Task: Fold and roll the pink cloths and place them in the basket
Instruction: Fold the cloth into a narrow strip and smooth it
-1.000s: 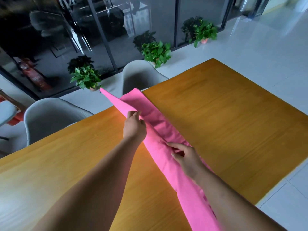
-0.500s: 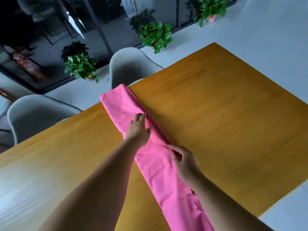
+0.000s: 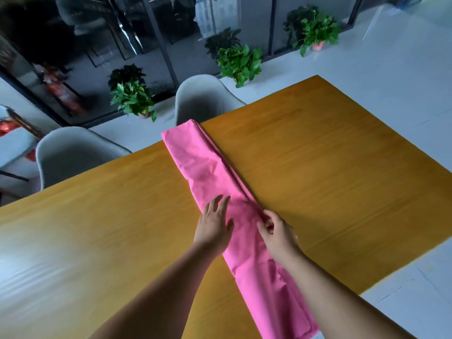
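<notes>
A wide wooden tabletop (image 3: 318, 155), orange-brown with fine straight grain and a glossy sheen at its left, fills most of the view. Past its far edge lie a pale, smooth floor (image 3: 391, 57) and a dark glass wall (image 3: 97, 45) with thin metal frames. The pink cloth (image 3: 208, 167), folded into a long, narrow, softly creased strip with stacked layers along its right edge, runs diagonally across the tabletop from the far edge towards the near edge. Two grey moulded shell chairs (image 3: 71, 152) (image 3: 203, 99) stand at the far side, the nearer-centre one just behind the cloth's far end. Three leafy potted plants (image 3: 133, 99) (image 3: 238, 62) (image 3: 315, 33) sit along the glass, and a red fire extinguisher (image 3: 61, 91) shows by it. The left hand (image 3: 215, 226) lies flat on the cloth, fingers spread; the right hand (image 3: 278, 233) pinches the layered right edge with curled fingers.
</notes>
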Action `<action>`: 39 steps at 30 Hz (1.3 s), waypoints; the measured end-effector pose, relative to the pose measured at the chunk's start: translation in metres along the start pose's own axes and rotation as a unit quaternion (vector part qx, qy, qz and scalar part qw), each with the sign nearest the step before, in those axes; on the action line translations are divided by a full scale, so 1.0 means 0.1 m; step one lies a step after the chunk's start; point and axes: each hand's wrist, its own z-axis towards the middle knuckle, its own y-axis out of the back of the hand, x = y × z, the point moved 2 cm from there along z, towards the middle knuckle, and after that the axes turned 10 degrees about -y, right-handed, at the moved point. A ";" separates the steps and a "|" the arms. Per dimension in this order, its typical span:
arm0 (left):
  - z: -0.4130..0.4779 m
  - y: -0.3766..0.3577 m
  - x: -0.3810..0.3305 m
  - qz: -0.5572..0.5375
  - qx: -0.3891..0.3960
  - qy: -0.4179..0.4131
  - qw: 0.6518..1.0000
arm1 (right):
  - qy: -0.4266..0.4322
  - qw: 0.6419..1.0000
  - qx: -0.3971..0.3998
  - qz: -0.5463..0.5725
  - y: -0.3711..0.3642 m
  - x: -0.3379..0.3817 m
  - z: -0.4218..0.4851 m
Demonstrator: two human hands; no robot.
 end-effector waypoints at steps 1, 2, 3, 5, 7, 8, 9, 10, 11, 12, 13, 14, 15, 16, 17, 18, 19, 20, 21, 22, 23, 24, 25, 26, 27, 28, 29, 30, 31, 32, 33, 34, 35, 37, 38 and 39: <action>-0.16 -0.02 -0.04 -0.005 0.000 -0.002 1.000 | -0.005 1.000 -0.005 -0.003 0.01 -0.06 -0.10; -0.31 -0.04 -0.08 -0.011 0.000 -0.003 1.000 | -0.010 1.000 -0.010 -0.009 0.02 -0.11 -0.21; -0.46 -0.07 -0.12 -0.017 0.000 -0.005 1.000 | -0.013 1.000 -0.015 -0.019 0.03 -0.19 -0.32; -0.76 -0.12 -0.20 -0.031 -0.002 -0.010 0.999 | -0.022 0.999 -0.023 -0.040 0.06 -0.34 -0.55; -1.05 -0.17 -0.28 -0.040 -0.006 -0.017 0.999 | -0.025 0.998 -0.027 -0.056 0.09 -0.46 -0.79; -1.16 -0.20 -0.32 -0.043 -0.004 -0.019 0.999 | -0.025 0.998 -0.028 -0.059 0.10 -0.51 -0.89; -1.27 -0.24 -0.35 -0.045 0.000 -0.019 0.999 | -0.026 0.997 -0.028 -0.064 0.11 -0.56 -0.97; -1.39 -0.28 -0.39 -0.047 0.003 -0.020 0.999 | -0.027 0.997 -0.027 -0.071 0.12 -0.61 -1.07; -1.50 -0.33 -0.42 -0.048 0.007 -0.022 0.999 | -0.029 0.996 -0.025 -0.078 0.13 -0.66 -1.15; -1.60 -0.38 -0.46 -0.050 0.012 -0.025 0.998 | -0.033 0.996 -0.023 -0.084 0.15 -0.71 -1.23; -1.71 -0.44 -0.51 -0.053 0.015 -0.027 0.998 | -0.036 0.995 -0.020 -0.086 0.16 -0.76 -1.29; -1.80 -0.50 -0.55 -0.054 0.017 -0.027 0.998 | -0.037 0.995 -0.017 -0.091 0.18 -0.80 -1.33; -1.90 -0.55 -0.60 -0.056 0.017 -0.025 0.998 | -0.037 0.994 -0.014 -0.099 0.20 -0.84 -1.36; -1.98 -0.59 -0.64 -0.059 0.017 -0.020 0.998 | -0.037 0.994 -0.008 -0.107 0.22 -0.87 -1.39; -2.05 -0.63 -0.67 -0.062 0.017 -0.016 0.998 | -0.042 0.993 0.003 -0.110 0.24 -0.88 -1.40; -2.12 -0.65 -0.70 -0.064 0.019 -0.011 0.998 | -0.047 0.993 0.019 -0.111 0.26 -0.90 -1.40; -2.17 -0.68 -0.73 -0.062 0.021 -0.010 0.998 | -0.050 0.992 0.036 -0.109 0.27 -0.91 -1.40; -2.22 -0.69 -0.75 -0.054 0.023 -0.015 0.998 | -0.052 0.992 0.049 -0.107 0.28 -0.92 -1.39; -2.24 -0.71 -0.78 -0.043 0.023 -0.024 0.999 | -0.054 0.992 0.056 -0.101 0.28 -0.93 -1.37; -2.26 -0.72 -0.81 -0.034 0.023 -0.031 0.999 | -0.055 0.992 0.061 -0.094 0.29 -0.93 -1.34; -2.27 -0.73 -0.85 -0.025 0.021 -0.035 0.999 | -0.056 0.992 0.068 -0.085 0.29 -0.93 -1.31; -2.28 -0.74 -0.89 -0.014 0.019 -0.034 0.999 | -0.056 0.992 0.078 -0.081 0.28 -0.95 -1.26; -2.29 -0.76 -0.94 0.000 0.016 -0.027 1.000 | -0.053 0.991 0.090 -0.088 0.28 -0.96 -1.22; -2.31 -0.79 -1.02 0.016 0.011 -0.013 1.000 | -0.041 0.988 0.108 -0.106 0.30 -0.97 -1.20; -2.33 -0.81 -1.07 0.029 0.004 0.001 1.000 | -0.029 0.985 0.122 -0.120 0.30 -0.97 -1.18; -2.36 -0.86 -1.14 0.040 -0.002 0.020 0.999 | -0.018 0.983 0.133 -0.128 0.34 -0.98 -1.16; -2.38 -0.91 -1.22 0.048 -0.006 0.042 0.998 | -0.011 0.982 0.141 -0.122 0.39 -0.98 -1.14; -2.40 -0.97 -1.27 0.054 -0.004 0.062 0.997 | -0.009 0.983 0.149 -0.105 0.45 -1.01 -1.10; -2.42 -1.02 -1.32 0.063 0.001 0.076 0.995 | -0.011 0.984 0.165 -0.072 0.51 -1.02 -1.07; -2.44 -1.08 -1.37 0.075 0.007 0.085 0.994 | -0.021 0.981 0.193 -0.028 0.55 -1.04 -1.04; -2.46 -1.13 -1.41 0.089 0.009 0.090 0.992 | -0.043 0.973 0.228 0.021 0.59 -1.07 -1.01; -2.47 -1.17 -1.44 0.103 0.007 0.094 0.990 | -0.070 0.962 0.257 0.063 0.63 -1.09 -1.01; -2.47 -1.21 -1.49 0.115 0.001 0.100 0.988 | -0.091 0.951 0.280 0.097 0.67 -1.11 -1.01; -2.46 -1.24 -1.60 0.116 -0.020 0.121 0.986 | -0.110 0.930 0.316 0.153 0.75 -1.12 -1.03; -2.45 -1.25 -1.64 0.106 -0.031 0.136 0.985 | -0.116 0.918 0.334 0.181 0.78 -1.10 -1.07; -2.44 -1.25 -1.69 0.091 -0.046 0.154 0.983 | -0.120 0.904 0.355 0.206 0.82 -1.08 -1.11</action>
